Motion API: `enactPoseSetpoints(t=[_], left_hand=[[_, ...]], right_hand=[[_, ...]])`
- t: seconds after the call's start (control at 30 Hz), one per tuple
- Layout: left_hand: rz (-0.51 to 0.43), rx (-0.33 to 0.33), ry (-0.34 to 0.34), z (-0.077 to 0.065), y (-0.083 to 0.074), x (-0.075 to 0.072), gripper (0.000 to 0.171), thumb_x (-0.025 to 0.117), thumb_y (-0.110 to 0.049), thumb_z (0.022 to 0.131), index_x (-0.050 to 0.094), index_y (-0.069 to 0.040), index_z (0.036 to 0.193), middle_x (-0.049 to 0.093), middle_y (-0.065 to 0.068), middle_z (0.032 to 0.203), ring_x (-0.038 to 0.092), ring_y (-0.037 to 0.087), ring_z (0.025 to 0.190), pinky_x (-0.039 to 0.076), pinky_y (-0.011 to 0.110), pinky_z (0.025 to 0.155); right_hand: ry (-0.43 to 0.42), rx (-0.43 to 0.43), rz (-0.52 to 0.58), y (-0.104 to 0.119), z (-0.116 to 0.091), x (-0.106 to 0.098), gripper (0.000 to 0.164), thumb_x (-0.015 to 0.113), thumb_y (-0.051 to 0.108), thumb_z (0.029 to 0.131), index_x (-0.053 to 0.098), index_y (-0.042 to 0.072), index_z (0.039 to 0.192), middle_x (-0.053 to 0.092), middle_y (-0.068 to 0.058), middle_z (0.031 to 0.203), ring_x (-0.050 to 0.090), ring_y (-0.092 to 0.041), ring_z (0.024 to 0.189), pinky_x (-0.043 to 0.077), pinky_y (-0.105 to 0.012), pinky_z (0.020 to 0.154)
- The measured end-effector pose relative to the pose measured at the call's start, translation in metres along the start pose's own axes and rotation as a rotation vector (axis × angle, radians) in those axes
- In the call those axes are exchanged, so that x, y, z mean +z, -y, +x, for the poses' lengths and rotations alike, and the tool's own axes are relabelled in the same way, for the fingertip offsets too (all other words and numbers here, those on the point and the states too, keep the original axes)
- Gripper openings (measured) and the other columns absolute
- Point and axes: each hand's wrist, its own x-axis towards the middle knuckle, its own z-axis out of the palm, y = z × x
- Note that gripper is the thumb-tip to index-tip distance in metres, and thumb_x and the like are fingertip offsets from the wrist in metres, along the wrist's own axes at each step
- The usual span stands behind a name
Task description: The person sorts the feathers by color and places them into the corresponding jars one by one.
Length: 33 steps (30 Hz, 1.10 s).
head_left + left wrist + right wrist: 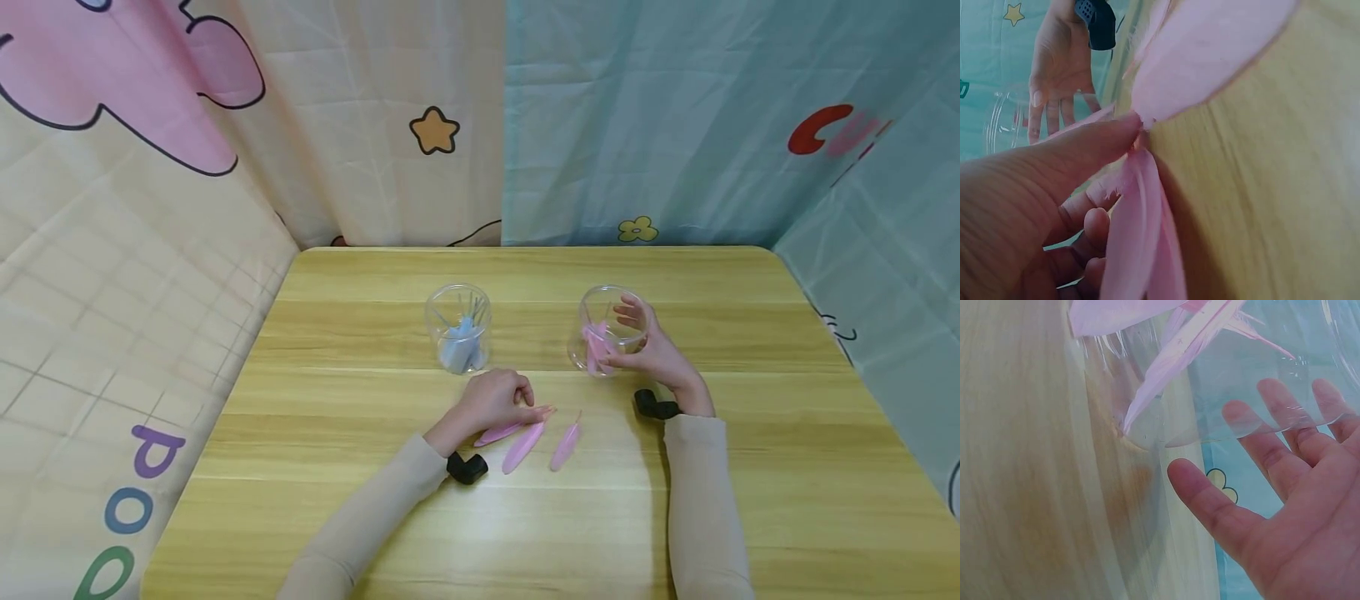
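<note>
My left hand (495, 402) is low over the middle of the table, its thumb and index finger pinching a pink feather (1132, 219) near the quill. Two pink feathers (525, 446) show close under this hand; which of them it pinches is unclear from the head view. Another pink feather (566, 446) lies apart to the right. Beside the right-hand clear cup (585, 354), my right hand (654, 346) has its thumb and fingers spread loosely along the side. Whether they touch it is hard to tell. Pink feathers (1179, 356) stand inside that cup.
A second clear cup (433, 327) stands at the back left with several light blue feathers (461, 346) in it. Both cups are on the wooden table (360, 333). Printed curtains (637, 108) hang behind the table and along its sides.
</note>
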Motion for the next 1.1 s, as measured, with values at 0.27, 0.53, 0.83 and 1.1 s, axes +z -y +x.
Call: enactPoseSetpoints(t=[0.27,0.53,0.83,1.1], left_hand=[[0.018,-0.028,0.016,-0.0048,-0.0056,-0.0012,0.024,0.077,-0.048,0.074,0.065,-0.028,0.071,0.051,-0.015,0.062,0.047,0.004,0.061,0.038,0.023,0.051],[0.009,-0.075,0.041,-0.0046,-0.0089,0.0011,0.024,0.076,-0.047,0.076,0.064,-0.028,0.067,0.052,-0.015,0.062,0.045,0.005,0.058,0.037,0.025,0.051],[-0.170,-0.086,0.061,-0.0022,-0.0065,0.0032,0.023,0.073,-0.044,0.080,0.064,-0.027,0.068,0.055,-0.015,0.061,0.047,0.004,0.054,0.038,0.023,0.050],[-0.468,-0.107,0.061,0.0009,-0.0031,0.0031,0.018,0.072,-0.036,0.083,0.067,-0.021,0.075,0.055,-0.005,0.062,0.047,0.007,0.056,0.039,0.024,0.052]], right_hand=[[0.000,-0.002,-0.004,0.0032,-0.0007,0.0004,0.095,0.074,-0.008,0.076,0.011,0.000,0.145,0.023,-0.030,0.145,0.020,-0.048,0.132,0.029,-0.060,0.091],[-0.001,-0.004,-0.012,0.0003,0.0005,-0.0002,0.097,0.075,-0.009,0.074,0.010,0.000,0.146,0.023,-0.030,0.144,0.021,-0.048,0.131,0.030,-0.057,0.089],[0.000,-0.012,-0.004,-0.0007,0.0010,-0.0004,0.096,0.074,-0.010,0.074,0.011,0.001,0.145,0.023,-0.030,0.144,0.020,-0.048,0.131,0.028,-0.063,0.091],[0.001,-0.010,-0.003,-0.0019,0.0012,0.0001,0.096,0.075,-0.010,0.074,0.011,0.001,0.145,0.023,-0.030,0.144,0.020,-0.049,0.131,0.027,-0.066,0.092]])
